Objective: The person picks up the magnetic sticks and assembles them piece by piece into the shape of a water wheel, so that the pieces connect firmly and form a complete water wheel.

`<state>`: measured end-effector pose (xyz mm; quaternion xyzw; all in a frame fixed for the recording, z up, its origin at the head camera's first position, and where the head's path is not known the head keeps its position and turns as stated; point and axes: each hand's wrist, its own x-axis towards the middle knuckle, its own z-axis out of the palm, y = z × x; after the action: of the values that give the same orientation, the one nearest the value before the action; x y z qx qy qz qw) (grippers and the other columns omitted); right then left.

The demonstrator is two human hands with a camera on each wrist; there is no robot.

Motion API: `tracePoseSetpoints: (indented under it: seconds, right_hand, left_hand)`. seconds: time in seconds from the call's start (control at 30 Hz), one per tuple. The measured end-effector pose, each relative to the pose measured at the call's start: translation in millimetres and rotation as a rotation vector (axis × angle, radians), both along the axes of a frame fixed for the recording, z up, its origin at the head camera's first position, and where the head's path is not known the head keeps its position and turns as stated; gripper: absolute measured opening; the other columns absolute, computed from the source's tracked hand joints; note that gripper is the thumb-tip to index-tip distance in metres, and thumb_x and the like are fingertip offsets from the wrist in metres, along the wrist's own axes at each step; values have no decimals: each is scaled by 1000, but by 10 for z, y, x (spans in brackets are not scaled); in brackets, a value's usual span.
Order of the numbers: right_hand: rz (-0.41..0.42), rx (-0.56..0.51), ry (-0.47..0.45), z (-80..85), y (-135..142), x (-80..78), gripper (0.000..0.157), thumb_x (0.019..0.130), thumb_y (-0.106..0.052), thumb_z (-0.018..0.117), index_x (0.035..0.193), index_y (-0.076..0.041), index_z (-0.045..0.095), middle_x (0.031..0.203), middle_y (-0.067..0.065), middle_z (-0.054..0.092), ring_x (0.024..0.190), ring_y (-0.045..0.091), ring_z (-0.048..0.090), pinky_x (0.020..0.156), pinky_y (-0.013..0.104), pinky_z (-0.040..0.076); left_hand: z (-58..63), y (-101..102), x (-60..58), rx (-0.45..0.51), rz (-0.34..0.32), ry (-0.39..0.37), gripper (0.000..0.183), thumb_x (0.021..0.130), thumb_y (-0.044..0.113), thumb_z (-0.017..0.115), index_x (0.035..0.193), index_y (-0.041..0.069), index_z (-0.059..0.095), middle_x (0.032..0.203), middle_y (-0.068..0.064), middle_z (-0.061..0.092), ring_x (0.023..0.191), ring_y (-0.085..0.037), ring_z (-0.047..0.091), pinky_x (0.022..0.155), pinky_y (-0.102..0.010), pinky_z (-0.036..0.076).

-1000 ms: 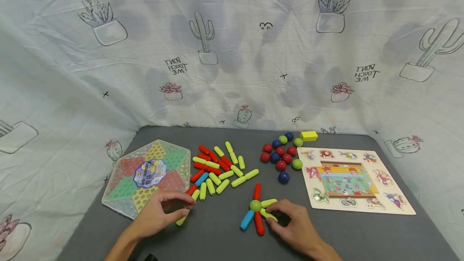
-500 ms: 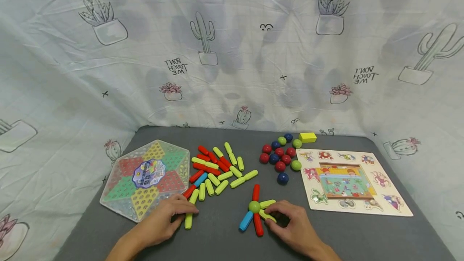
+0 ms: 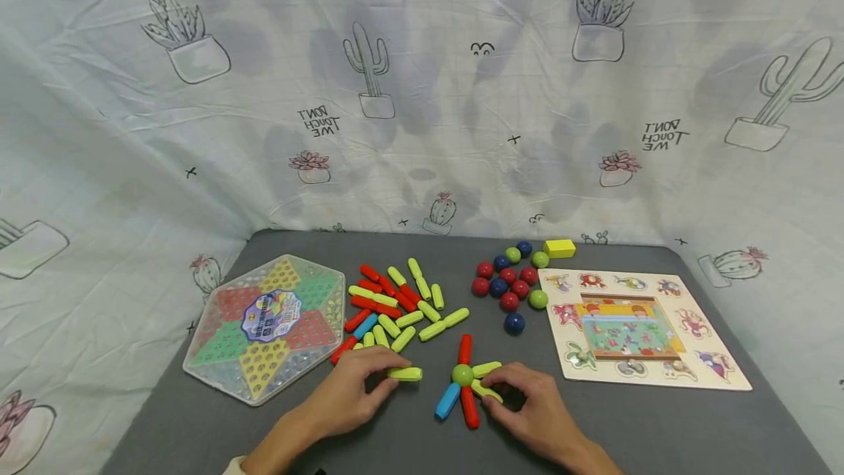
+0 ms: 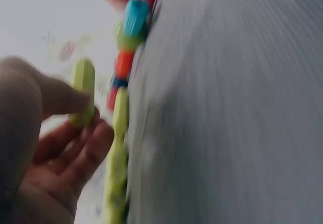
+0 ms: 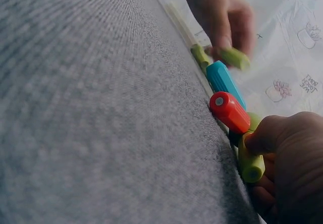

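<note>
My left hand (image 3: 349, 393) pinches a short yellow-green stick (image 3: 409, 374) between thumb and fingers, raised off the table in the left wrist view. To its right lies a star-like figure: a green ball (image 3: 462, 374) with red sticks (image 3: 469, 410), a blue stick (image 3: 448, 401) and yellow-green sticks set round it. My right hand (image 3: 535, 410) pinches one of these, the lower right yellow-green stick (image 5: 251, 162), at the ball. Beyond my left hand lies a heap of loose red, blue and yellow-green sticks (image 3: 376, 303), partly covered by that hand.
A hexagonal board-game box (image 3: 264, 321) lies on the left of the grey table (image 3: 409, 446). Several red, blue and green balls (image 3: 509, 302) sit at the back, beside a yellow block (image 3: 559, 249). A picture puzzle board (image 3: 633, 372) lies at the right.
My left hand has picked up a yellow-green stick near the box and carried it right, towards the ball figure. The right hand keeps its hold and has barely moved.
</note>
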<state>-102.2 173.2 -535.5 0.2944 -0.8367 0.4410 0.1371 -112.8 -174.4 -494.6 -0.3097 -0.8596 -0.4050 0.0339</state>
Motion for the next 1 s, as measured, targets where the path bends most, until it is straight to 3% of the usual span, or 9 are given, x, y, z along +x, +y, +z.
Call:
tracePoseSetpoints:
  seconds: [0.2, 0.3, 0.43, 0.57, 0.7, 0.83, 1.0]
  right_hand:
    - [5, 1, -4, -5, -17, -1, 32, 89, -8, 91, 110, -28, 79, 106, -16, 77, 90, 2, 71, 77, 23, 60]
    - [4, -7, -11, -4, -30, -3, 31, 90, -8, 91, 110, -29, 79, 105, -16, 77, 89, 2, 71, 77, 23, 60]
    - [-20, -35, 30, 18, -35, -8, 28, 91, -7, 89, 108, -27, 80, 102, -13, 77, 87, 3, 71, 77, 20, 58]
    - [-163, -54, 128, 46, -11, -29, 28, 88, -2, 88, 106, -22, 80, 99, -6, 78, 87, 8, 71, 82, 15, 54]
    - [-296, 7, 118, 41, 13, -46, 32, 86, -3, 87, 112, -20, 81, 107, -9, 78, 94, 9, 72, 91, 11, 51]
    - [-255, 61, 52, 12, 20, -35, 31, 87, -4, 87, 112, -22, 82, 106, -16, 77, 93, 3, 71, 88, 14, 53]
    - [-132, 18, 6, 1, 24, -15, 28, 91, -5, 86, 102, -30, 80, 95, -21, 74, 84, -2, 67, 75, 21, 57]
  left_hand:
    - [-20, 447, -112, -94, 10, -11, 27, 102, 1, 74, 125, 13, 80, 119, 2, 76, 105, -10, 71, 88, -30, 60]
    - [-36, 539, -161, -120, 5, -31, 26, 102, 0, 72, 125, 10, 81, 119, -1, 76, 104, -12, 71, 88, -31, 60]
    - [-68, 573, -222, -92, 13, -79, 26, 102, 1, 73, 125, 12, 81, 118, 1, 77, 96, -5, 65, 83, -26, 57]
    - [-89, 590, -260, -60, 17, -124, 26, 103, 4, 73, 126, 14, 81, 119, 3, 77, 87, 0, 60, 78, -23, 53]
    - [-99, 632, -290, -36, 26, -147, 26, 104, 5, 72, 127, 15, 80, 121, 2, 77, 84, 0, 59, 77, -23, 53]
    - [-112, 684, -299, 1, 61, -145, 27, 102, 6, 76, 128, 12, 79, 121, -2, 76, 85, -3, 65, 78, -24, 57]
    - [-118, 744, -277, 71, 181, -31, 30, 94, 4, 85, 123, 8, 79, 113, -6, 75, 87, -13, 70, 79, -29, 62]
